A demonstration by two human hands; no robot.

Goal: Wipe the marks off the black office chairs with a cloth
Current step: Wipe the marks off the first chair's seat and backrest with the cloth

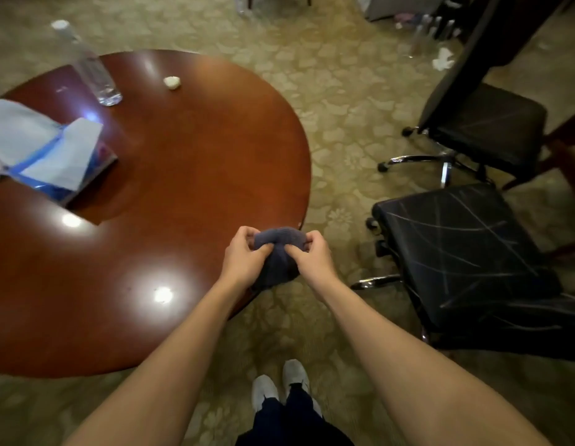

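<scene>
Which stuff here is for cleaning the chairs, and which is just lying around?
For the job:
- grey cloth, gripped by left hand and right hand
- near chair, white marks on its seat
- far chair

Lying about:
- water bottle
- tissue pack
- crumpled wad

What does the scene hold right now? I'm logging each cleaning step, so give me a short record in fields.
cloth: dark grey cloth, bunched, held over the table edge
left hand: left hand grips cloth
right hand: right hand grips cloth
near chair: near chair seat shows pale streaks, not yet wiped
far chair: far chair, marks unclear
on table: water bottle, tissue pack
</scene>
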